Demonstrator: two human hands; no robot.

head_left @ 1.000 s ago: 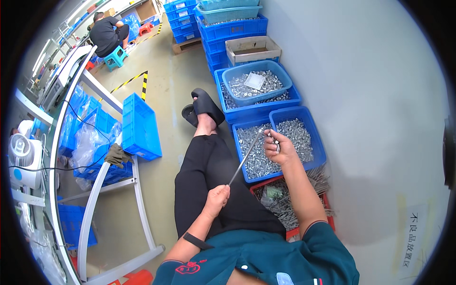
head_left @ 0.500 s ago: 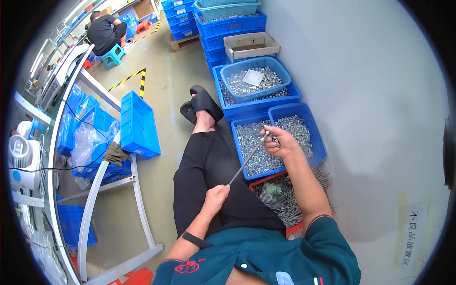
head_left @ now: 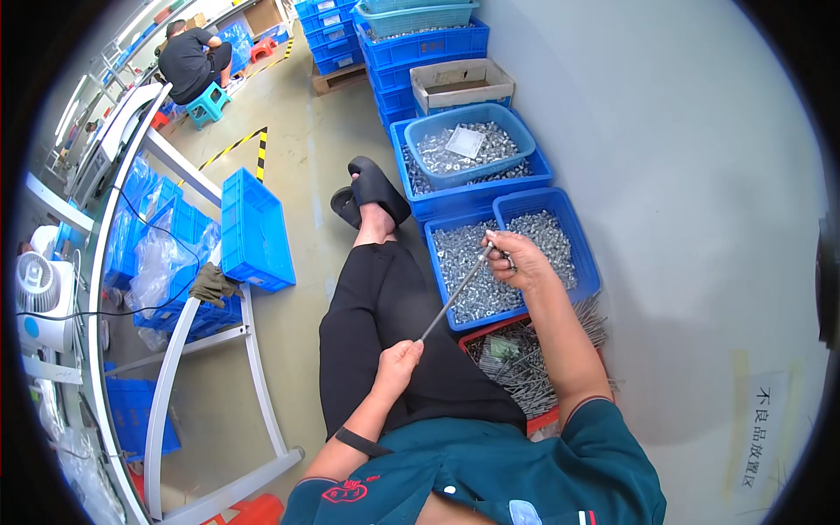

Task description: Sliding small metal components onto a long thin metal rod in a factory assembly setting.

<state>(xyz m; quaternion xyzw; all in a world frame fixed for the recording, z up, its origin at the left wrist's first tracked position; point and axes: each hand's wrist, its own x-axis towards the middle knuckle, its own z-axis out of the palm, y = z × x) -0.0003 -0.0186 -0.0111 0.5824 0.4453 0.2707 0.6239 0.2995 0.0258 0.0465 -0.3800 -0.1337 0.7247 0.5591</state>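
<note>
A long thin metal rod (head_left: 454, 303) slants up and to the right across my lap. My left hand (head_left: 400, 364) is closed round its lower end. At the upper end, the thumb and fingers of my right hand (head_left: 522, 261) pinch a small metal nut at the rod's tip, and more small nuts show within the curled fingers. Under the right hand are two blue bins of loose shiny metal fasteners, a left bin (head_left: 440, 284) and a right bin (head_left: 591, 260). Beside my right forearm, a red bin (head_left: 541, 423) holds many long metal rods.
Ahead stand a light-blue basket (head_left: 528, 131) of fasteners, an open carton (head_left: 502, 91) and stacked blue crates (head_left: 429, 45). A white table frame (head_left: 171, 385), an upright blue crate (head_left: 260, 229) and a fan (head_left: 44, 280) are to the left. Far off, a person (head_left: 188, 66) sits on a stool.
My right hand has shifted very slightly at the rod's upper end, its fingers moving a little. The left hand and the rod stay nearly in place.
</note>
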